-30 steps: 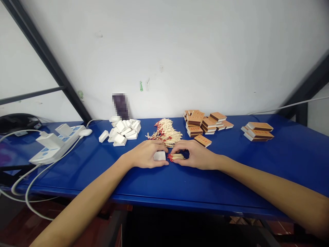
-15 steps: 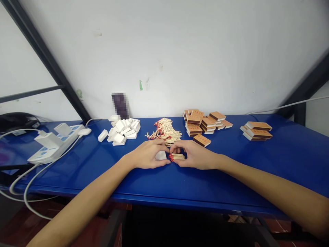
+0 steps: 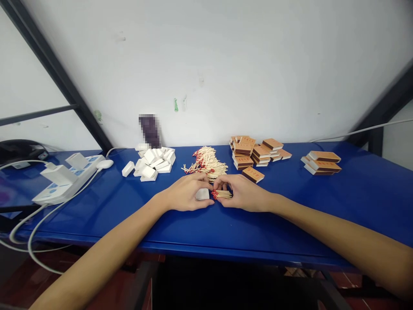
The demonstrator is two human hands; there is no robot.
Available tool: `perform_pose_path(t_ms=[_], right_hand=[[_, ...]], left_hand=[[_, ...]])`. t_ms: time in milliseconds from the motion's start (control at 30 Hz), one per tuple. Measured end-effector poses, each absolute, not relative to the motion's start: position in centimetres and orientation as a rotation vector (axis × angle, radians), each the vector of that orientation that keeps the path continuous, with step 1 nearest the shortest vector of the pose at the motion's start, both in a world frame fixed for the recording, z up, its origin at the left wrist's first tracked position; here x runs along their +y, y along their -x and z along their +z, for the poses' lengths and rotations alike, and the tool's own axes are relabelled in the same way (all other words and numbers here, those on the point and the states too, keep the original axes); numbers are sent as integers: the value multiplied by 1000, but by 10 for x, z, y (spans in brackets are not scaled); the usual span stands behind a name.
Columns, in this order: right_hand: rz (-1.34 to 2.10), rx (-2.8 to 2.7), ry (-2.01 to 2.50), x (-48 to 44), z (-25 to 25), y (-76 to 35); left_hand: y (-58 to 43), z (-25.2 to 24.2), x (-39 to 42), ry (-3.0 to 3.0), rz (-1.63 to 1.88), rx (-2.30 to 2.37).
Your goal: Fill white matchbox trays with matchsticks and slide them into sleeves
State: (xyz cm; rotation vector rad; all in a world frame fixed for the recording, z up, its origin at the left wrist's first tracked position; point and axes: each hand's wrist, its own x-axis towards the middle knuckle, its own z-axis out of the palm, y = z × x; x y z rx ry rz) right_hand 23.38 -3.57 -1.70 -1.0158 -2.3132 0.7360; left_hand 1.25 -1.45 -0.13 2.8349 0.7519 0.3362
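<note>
My left hand [image 3: 184,192] curls around a small white matchbox tray [image 3: 202,194], its thumb and fingers at the tray's two sides. Just to the right, my right hand [image 3: 248,193] grips a bundle of matches [image 3: 223,194] whose red heads point left at the tray. The fingertips of both hands nearly meet; whether the match heads touch the tray I cannot tell. Behind the hands lies a loose heap of red-headed matches [image 3: 209,162]. One brown-and-orange matchbox [image 3: 253,174] rests just beyond my right hand.
White trays [image 3: 150,163] are piled at the back left. Matchbox sleeves [image 3: 243,148] stand stacked at the back right, with a smaller stack [image 3: 324,162] farther right. A power strip [image 3: 66,183] with cables lies left on the blue table [image 3: 245,239]. A wall [image 3: 226,64] rises behind.
The view has shifted very slightly. Both hands keep almost the same place and hold, and the match bundle sits a touch closer to the tray.
</note>
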Motion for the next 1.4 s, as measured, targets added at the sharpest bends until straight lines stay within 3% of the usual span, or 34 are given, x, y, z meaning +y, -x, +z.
perform_pose_path(t_ms=[567, 1400], right_hand=[[436, -2369, 1017, -35, -18, -237], [568, -2259, 1017, -22, -22, -244]], left_hand=[[-1, 3, -8, -2875, 289, 772], [-11, 6, -19, -2767, 327, 719]])
